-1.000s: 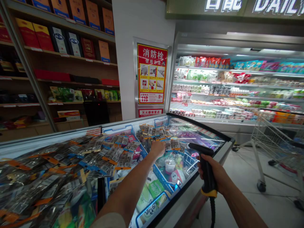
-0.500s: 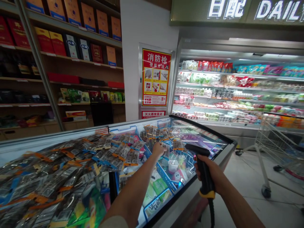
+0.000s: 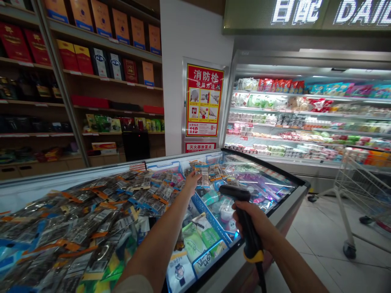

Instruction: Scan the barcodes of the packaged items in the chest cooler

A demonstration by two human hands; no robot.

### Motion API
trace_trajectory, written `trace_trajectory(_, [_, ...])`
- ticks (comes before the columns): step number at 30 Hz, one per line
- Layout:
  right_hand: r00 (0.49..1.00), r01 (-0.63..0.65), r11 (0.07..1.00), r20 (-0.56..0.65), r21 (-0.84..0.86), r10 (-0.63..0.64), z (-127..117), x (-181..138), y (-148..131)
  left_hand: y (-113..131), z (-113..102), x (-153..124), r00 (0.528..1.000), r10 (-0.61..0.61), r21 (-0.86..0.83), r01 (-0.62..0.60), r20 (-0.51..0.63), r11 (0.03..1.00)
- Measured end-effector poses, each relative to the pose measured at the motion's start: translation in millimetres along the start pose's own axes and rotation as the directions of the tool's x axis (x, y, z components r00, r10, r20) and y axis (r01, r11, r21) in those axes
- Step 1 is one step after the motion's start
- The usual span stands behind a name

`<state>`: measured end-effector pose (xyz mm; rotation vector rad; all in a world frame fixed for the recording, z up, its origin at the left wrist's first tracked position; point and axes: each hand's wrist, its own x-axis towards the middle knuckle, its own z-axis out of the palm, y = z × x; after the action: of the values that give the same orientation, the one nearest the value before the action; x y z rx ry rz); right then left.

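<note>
My left hand (image 3: pixel 192 179) reaches over the glass-topped chest freezer (image 3: pixel 284 179) and is closed on a stack of small clear packets (image 3: pixel 205 170) with orange and blue tags, lifted slightly off the lid. My right hand (image 3: pixel 255 224) grips a black barcode scanner (image 3: pixel 244 219) with a yellow band, its head pointing toward the packets. Many more such packets (image 3: pixel 91 211) lie spread across the freezer lid to the left.
Inside the freezer are blue baskets (image 3: pixel 210 219) of frozen goods. Wooden shelves (image 3: pixel 91 81) with boxes stand behind. A red fire-hydrant sign (image 3: pixel 204 101) hangs on the pillar. An open chiller (image 3: pixel 305 118) lines the right wall. A shopping cart (image 3: pixel 363 191) stands at right.
My left hand has raised a bunch of packets off the lid. The scanner in my right hand has moved left, closer to them. The view has shifted slightly left.
</note>
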<state>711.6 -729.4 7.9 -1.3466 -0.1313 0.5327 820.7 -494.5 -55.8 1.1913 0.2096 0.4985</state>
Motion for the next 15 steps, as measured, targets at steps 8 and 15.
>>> trace_trajectory(8, [0.999, -0.024, 1.0, 0.032, 0.01, 0.024, 1, 2, 3, 9, -9, -1, 1.0, -0.007, 0.005, 0.007, -0.023, 1.0])
trace_trajectory(15, [0.997, -0.071, 0.997, 0.03, -0.013, 0.071, 7, 2, 2, 13, -10, -5, 0.996, -0.012, 0.016, 0.013, -0.089, 1.0])
